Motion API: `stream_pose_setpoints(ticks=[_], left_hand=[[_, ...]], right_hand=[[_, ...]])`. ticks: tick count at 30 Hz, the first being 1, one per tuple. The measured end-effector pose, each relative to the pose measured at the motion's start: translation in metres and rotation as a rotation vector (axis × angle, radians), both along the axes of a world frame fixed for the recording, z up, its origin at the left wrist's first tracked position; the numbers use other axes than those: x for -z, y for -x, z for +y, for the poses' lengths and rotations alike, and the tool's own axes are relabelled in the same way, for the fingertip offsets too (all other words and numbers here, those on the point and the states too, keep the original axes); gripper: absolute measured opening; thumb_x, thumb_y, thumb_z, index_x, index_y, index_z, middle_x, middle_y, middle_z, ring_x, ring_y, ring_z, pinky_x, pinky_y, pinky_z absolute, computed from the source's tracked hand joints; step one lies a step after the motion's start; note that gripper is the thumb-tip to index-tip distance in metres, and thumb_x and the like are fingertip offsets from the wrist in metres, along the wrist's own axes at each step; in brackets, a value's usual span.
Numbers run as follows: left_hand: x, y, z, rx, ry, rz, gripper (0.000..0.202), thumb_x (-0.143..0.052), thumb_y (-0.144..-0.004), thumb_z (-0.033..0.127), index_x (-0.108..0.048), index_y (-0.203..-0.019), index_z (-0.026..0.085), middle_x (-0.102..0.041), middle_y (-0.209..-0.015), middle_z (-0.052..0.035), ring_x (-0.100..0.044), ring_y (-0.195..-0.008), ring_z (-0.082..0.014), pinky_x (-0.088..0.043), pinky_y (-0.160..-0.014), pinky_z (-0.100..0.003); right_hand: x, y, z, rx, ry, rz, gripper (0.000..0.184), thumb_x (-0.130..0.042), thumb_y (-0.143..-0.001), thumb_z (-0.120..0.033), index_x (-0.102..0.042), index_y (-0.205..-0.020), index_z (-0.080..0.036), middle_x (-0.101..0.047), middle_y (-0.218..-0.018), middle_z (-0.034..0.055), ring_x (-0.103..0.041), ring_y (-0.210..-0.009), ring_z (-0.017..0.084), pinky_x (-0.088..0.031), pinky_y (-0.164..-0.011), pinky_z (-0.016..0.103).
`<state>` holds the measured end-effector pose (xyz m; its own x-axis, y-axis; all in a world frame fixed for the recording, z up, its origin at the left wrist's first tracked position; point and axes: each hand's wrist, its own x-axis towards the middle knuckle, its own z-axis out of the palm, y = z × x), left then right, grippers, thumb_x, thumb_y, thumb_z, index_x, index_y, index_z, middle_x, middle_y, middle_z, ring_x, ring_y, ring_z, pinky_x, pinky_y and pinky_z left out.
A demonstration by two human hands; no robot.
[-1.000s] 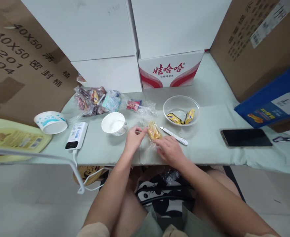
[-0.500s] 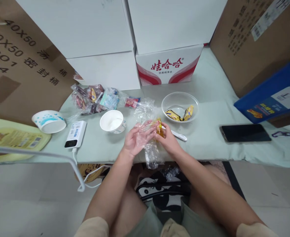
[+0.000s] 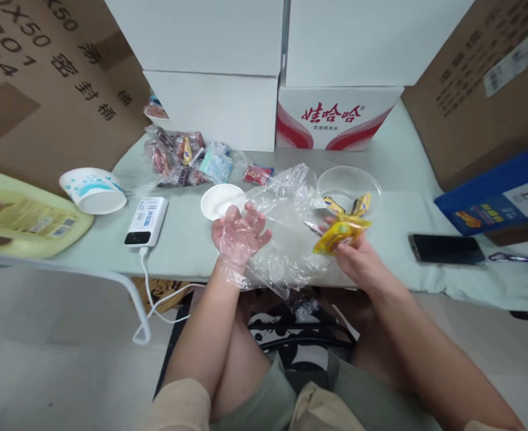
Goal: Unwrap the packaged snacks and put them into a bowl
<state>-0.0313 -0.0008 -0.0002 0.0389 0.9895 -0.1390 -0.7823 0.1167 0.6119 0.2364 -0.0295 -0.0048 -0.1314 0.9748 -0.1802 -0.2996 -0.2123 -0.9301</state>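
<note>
My left hand (image 3: 240, 235) is raised above the table's front edge, fingers spread, inside a thin clear plastic glove or film. A crumpled sheet of clear plastic (image 3: 286, 233) hangs between my two hands. My right hand (image 3: 356, 260) is closed on a yellow snack wrapper (image 3: 341, 232), just in front of a clear plastic bowl (image 3: 331, 179) holding two yellow wrapped snacks (image 3: 349, 205). A white-handled tool (image 3: 311, 226) lies partly hidden behind the plastic. A white paper cup (image 3: 221, 199) stands just beyond my left hand.
A power bank (image 3: 146, 220) with a cable, a tipped paper cup (image 3: 92, 190) and a pile of wrapped snacks (image 3: 185, 161) lie at left. A phone (image 3: 446, 248) and pen (image 3: 513, 258) lie at right. White and brown boxes (image 3: 336, 117) line the back of the table.
The clear plastic has come up off the table and spread open over my left hand. My right hand has pulled the yellow wrapper away to the right. The camera shifted left.
</note>
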Motion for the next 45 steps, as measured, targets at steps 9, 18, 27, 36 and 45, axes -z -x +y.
stream_pose_setpoints(ticks=[9, 18, 27, 36, 45], left_hand=[[-0.013, -0.008, 0.014, 0.178, -0.056, -0.061, 0.025, -0.061, -0.078, 0.046, -0.054, -0.071, 0.023, -0.071, -0.115, -0.0029, -0.06, -0.129, -0.0331, -0.048, -0.106, -0.057], [-0.015, -0.002, 0.013, 0.212, -0.07, -0.006, 0.025, -0.067, -0.072, 0.045, -0.055, -0.069, 0.023, -0.073, -0.109, -0.0035, -0.063, -0.122, -0.0334, -0.045, -0.105, -0.06], [-0.017, -0.016, 0.015, 0.295, -0.046, -0.068, 0.021, -0.067, -0.068, 0.037, -0.053, -0.068, 0.023, -0.074, -0.105, -0.0026, -0.063, -0.123, -0.0338, -0.043, -0.108, -0.059], [-0.005, -0.021, 0.009, 0.338, 0.061, 0.068, 0.05, -0.061, -0.066, 0.072, -0.048, -0.072, 0.024, -0.069, -0.108, -0.0082, -0.058, -0.125, -0.0432, -0.048, -0.092, -0.064], [-0.008, -0.019, 0.013, 0.259, 0.083, 0.286, 0.045, -0.066, -0.064, 0.064, -0.051, -0.076, 0.024, -0.073, -0.105, -0.0092, -0.063, -0.12, -0.0387, -0.048, -0.098, -0.059]], right_hand=[[-0.078, -0.056, 0.108, 0.255, -0.19, -1.183, 0.04, -0.073, -0.075, -0.045, -0.062, -0.104, -0.02, -0.071, -0.099, 0.0083, -0.066, -0.088, 0.026, -0.053, -0.075, 0.037], [-0.071, -0.035, 0.171, -0.405, -0.494, -1.902, 0.045, -0.059, -0.087, -0.033, -0.058, -0.132, -0.024, -0.068, -0.131, 0.0114, -0.064, -0.109, 0.029, -0.046, -0.08, 0.037], [-0.074, -0.043, 0.166, -0.393, -0.527, -2.028, 0.04, -0.063, -0.087, -0.034, -0.064, -0.123, -0.017, -0.066, -0.128, 0.0194, -0.061, -0.116, 0.037, -0.043, -0.093, 0.049], [-0.013, 0.013, 0.037, -0.186, -0.224, -0.352, 0.085, -0.077, -0.068, -0.071, -0.046, -0.139, -0.034, -0.065, -0.131, 0.0096, -0.057, -0.129, 0.029, -0.044, -0.108, 0.051], [0.003, 0.022, 0.022, 0.064, -0.062, -0.037, 0.074, -0.08, -0.073, -0.052, -0.044, -0.136, -0.037, -0.053, -0.082, -0.0063, -0.056, -0.059, 0.012, -0.056, -0.064, 0.033]])
